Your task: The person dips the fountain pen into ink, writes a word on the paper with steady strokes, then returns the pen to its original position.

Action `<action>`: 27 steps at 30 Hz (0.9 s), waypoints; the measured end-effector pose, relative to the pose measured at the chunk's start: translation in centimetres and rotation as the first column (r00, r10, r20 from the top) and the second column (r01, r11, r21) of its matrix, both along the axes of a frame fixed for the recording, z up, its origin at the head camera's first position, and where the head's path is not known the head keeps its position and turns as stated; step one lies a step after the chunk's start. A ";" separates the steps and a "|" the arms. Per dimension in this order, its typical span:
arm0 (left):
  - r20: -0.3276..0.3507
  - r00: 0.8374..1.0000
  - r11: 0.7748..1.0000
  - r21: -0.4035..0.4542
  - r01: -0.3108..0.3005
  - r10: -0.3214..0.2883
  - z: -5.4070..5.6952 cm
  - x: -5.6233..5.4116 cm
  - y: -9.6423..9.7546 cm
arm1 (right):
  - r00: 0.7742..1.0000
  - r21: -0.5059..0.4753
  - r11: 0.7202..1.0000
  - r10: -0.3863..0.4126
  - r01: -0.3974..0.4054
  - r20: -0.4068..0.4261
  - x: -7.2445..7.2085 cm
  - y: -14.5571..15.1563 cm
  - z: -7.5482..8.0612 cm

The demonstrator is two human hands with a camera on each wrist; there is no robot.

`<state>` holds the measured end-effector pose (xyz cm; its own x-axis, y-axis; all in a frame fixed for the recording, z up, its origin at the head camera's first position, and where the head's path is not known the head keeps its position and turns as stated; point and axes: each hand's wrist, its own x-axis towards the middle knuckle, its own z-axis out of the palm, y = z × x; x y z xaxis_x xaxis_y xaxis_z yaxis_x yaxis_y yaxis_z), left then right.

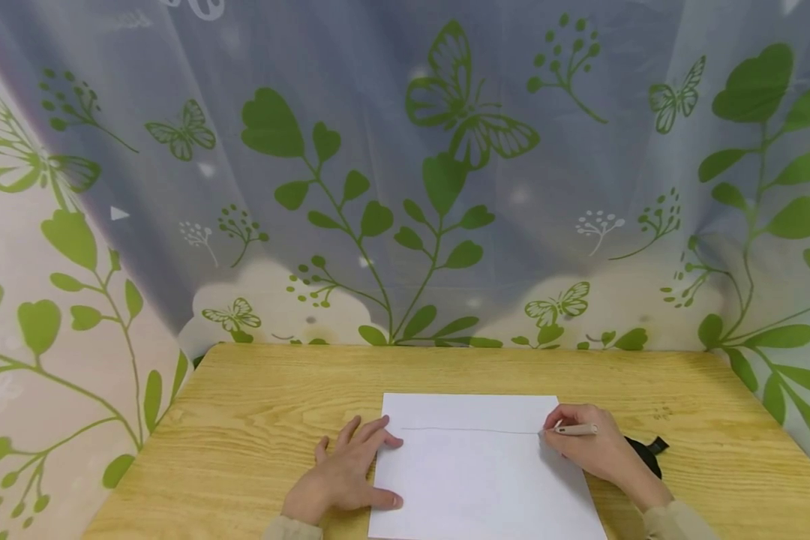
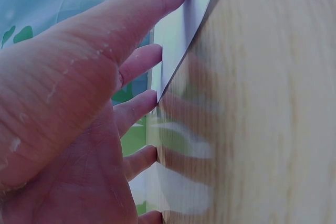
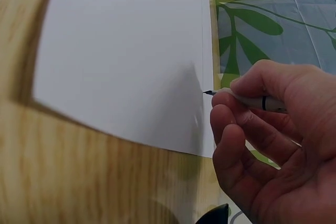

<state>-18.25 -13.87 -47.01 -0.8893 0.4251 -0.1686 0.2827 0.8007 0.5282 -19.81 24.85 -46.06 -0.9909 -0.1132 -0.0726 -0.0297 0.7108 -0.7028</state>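
A white sheet of paper (image 1: 472, 480) lies on the wooden table, with one thin, slightly wavy line (image 1: 459, 430) drawn across its upper part. My right hand (image 1: 597, 446) pinches a light-coloured pen (image 1: 583, 430) between thumb and fingers at the line's right end. In the right wrist view the pen's dark pointed tip (image 3: 208, 92) is right at the paper, and a dark band circles its barrel. Spread over the sheet's left edge, my left hand (image 1: 347, 472) rests with thumb and index finger on the paper and the other fingers on the wood.
Behind my right wrist sits a black object (image 1: 648, 454) with a short tab, partly hidden by the arm. The wood-grain table (image 1: 277, 390) ends at a hanging curtain (image 1: 378, 112) printed with green leaves and butterflies, which also runs along both sides.
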 end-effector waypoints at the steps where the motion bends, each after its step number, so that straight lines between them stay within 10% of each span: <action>1: 0.000 1.000 1.000 0.000 0.001 -0.001 0.0 0.0 0.0 | 1.000 0.004 1.000 -0.001 0.001 0.001 0.0 0.0 0.0; 27: -0.005 1.000 1.000 -0.009 0.002 -0.002 0.2 0.1 0.0 | 0.998 -0.207 0.978 -0.026 0.014 -0.055 0.3 -0.9 1.3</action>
<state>-18.19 -13.84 -46.85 -0.8893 0.4254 -0.1678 0.2870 0.8049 0.5194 -19.48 23.95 -44.74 -0.9950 -0.1000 0.0071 -0.0613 0.5513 -0.8320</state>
